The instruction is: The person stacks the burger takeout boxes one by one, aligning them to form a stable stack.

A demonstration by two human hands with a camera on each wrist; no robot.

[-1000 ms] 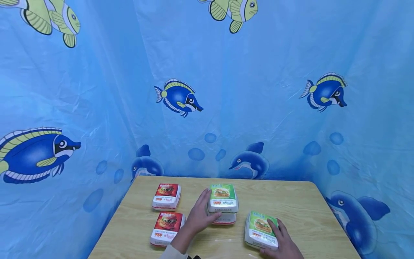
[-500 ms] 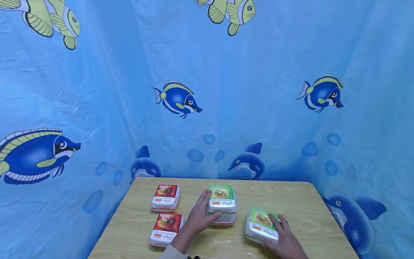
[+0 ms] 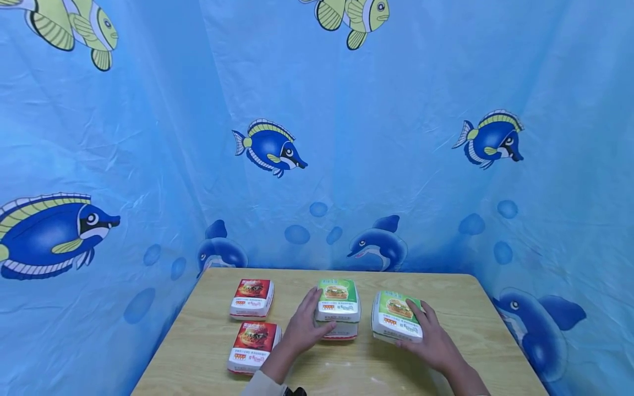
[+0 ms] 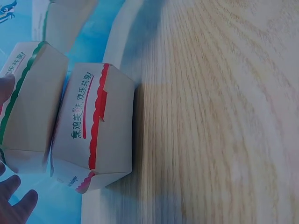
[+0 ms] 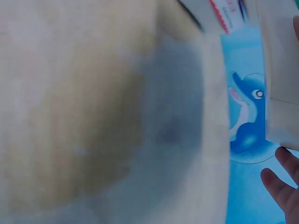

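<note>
Near the middle of the table in the head view, a green-topped burger box [image 3: 339,300] sits on a burger box with red trim [image 4: 93,126]. My left hand [image 3: 303,325] holds the upper box at its left front corner, thumb across the front. In the left wrist view some of its fingertips stand apart from the boxes. Over to the right, my right hand [image 3: 430,335] grips another green-topped burger box [image 3: 396,314], thumb at the front and fingers over its right side. That box is tilted and raised off the table. Its underside is partly hidden in the right wrist view.
Two red-topped burger boxes [image 3: 253,298] lie one behind the other at the table's left. The wooden table [image 3: 446,291] meets a blue curtain [image 3: 421,165] printed with fish at the back and sides.
My right hand has lifted its green-topped box off the table and carried it up and slightly away from me. My left hand stays at the stack.
</note>
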